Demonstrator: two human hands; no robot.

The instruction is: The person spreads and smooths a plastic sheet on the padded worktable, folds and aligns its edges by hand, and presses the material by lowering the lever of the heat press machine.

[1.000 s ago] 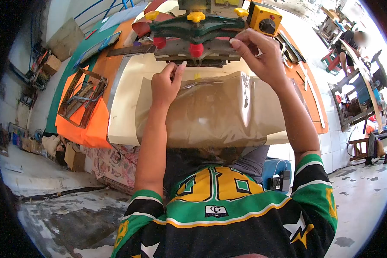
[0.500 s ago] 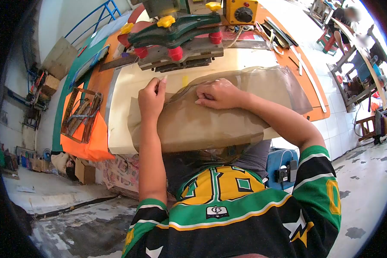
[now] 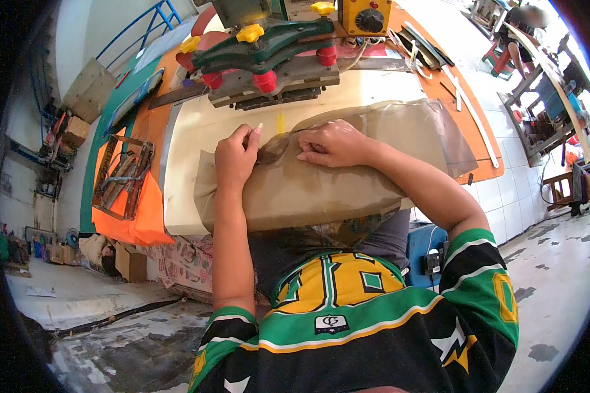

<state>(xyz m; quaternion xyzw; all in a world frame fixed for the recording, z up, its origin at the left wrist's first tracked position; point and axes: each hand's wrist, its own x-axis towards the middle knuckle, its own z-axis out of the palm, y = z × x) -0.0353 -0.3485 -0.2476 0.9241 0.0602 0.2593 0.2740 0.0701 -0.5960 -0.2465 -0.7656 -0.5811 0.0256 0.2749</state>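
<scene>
A see-through brown sheet [image 3: 334, 190] lies over the cream table surface [image 3: 190, 164] and hangs past its front edge. My left hand [image 3: 237, 154] is closed at the sheet's left part, thumb pressed to the fingers; what it grips, if anything, is hidden. Curled on top of the sheet's middle is my right hand [image 3: 331, 144], its fingers pinched at a fold. Between the hands the sheet is creased, near a strip of yellow tape [image 3: 280, 124]. Beyond them stands a press [image 3: 265, 56] with red cylinders and yellow knobs.
A rusty metal frame [image 3: 126, 177] sits on orange material [image 3: 134, 219] at the left. A yellow control box [image 3: 367, 18] is behind the press. Strips and tools [image 3: 426, 49] lie at the right back. Another person [image 3: 521, 39] sits far off at the right.
My right hand has come down from beside the press onto the sheet. My left hand has moved slightly down. The sheet's raised fold has flattened and bunched between my hands, and the view has shifted.
</scene>
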